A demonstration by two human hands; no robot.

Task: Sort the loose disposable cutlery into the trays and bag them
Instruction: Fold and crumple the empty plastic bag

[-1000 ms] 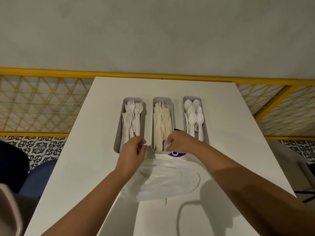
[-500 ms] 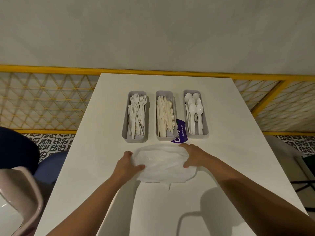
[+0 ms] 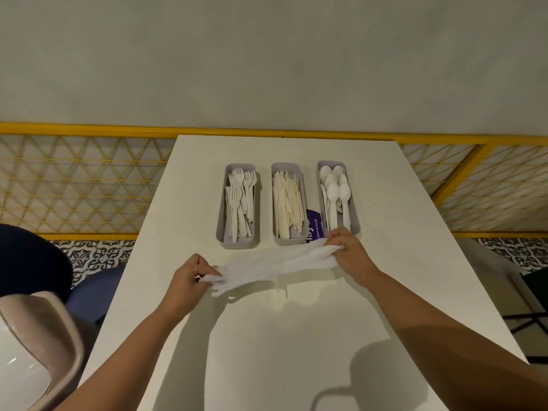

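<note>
Three grey trays stand side by side on the white table (image 3: 385,203): the left tray (image 3: 223,229) holds white forks, the middle tray (image 3: 300,242) holds cream knives, the right tray (image 3: 355,221) holds white spoons. In front of them a thin white plastic bag (image 3: 275,266) is stretched out just above the table. My left hand (image 3: 189,277) pinches its left end and my right hand (image 3: 350,253) grips its right end, close to the spoon tray's near edge.
A purple printed packet (image 3: 313,225) lies between the knife and spoon trays. A yellow lattice railing (image 3: 74,185) runs behind the table. At the left are a dark blue seat (image 3: 29,262) and a pale chair back (image 3: 44,336). A dark frame (image 3: 530,295) stands at the right.
My hands moved back from the trays, took the bag by its sides, then pulled apart, lifting and stretching it into a long band.
</note>
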